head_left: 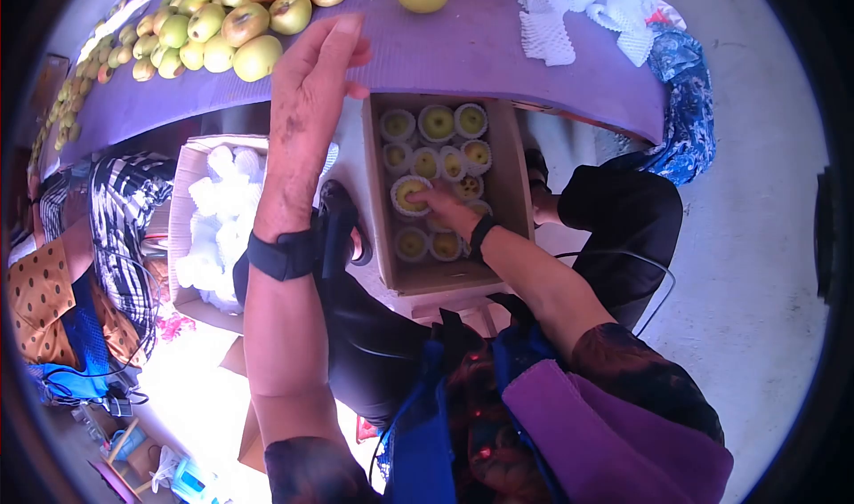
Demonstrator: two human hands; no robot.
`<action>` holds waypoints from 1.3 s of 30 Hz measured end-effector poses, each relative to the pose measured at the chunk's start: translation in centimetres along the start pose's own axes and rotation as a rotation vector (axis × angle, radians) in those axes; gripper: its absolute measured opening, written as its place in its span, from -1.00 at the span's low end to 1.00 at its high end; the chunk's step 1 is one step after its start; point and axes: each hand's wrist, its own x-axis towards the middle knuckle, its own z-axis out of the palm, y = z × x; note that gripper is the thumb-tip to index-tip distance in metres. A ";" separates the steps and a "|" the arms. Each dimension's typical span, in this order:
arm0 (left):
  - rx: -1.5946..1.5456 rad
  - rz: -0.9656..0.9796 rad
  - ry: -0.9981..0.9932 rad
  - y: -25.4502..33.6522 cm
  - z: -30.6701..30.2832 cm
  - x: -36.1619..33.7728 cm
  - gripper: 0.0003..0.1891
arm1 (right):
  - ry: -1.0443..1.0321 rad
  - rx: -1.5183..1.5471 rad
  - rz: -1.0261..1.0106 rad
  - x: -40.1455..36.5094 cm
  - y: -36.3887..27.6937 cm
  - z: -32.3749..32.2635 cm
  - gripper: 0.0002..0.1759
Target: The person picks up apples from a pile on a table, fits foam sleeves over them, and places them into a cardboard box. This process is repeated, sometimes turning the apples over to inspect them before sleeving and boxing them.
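fingers of my right hand (443,209) are closed around a netted apple (409,193), thumb and fingertips on its side facing me. from where i watch, i can't tell whether that apple rests on the carton floor or is lifted a little. it's in the left half of the open carton (513,210), with other netted apples (437,123) above and below it in rough rows, each in a white foam sleeve.

my left hand (313,70) is up at the near edge of the purple-topped table (445,55), fingers half open and loosely curled — i see nothing in them. it hangs just beside the loose apples (218,28), green-yellow with some red, heaped over the table's left side.

white foam sleeves (544,28) lie at the table's right end, next to a blue patterned cloth (683,81) that hangs over the corner. left of the carton, past a dark shoe (336,215), a smaller box (181,237) holds more white foam pieces (218,215). black bands circle both my wrists — and at far left i pick out black-and-white patterned fabric (129,206).
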 end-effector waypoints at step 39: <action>0.262 0.036 -0.248 0.0 1.1 -2.0 -0.69 | 0.298 -0.086 0.049 6.4 7.4 1.0 -0.23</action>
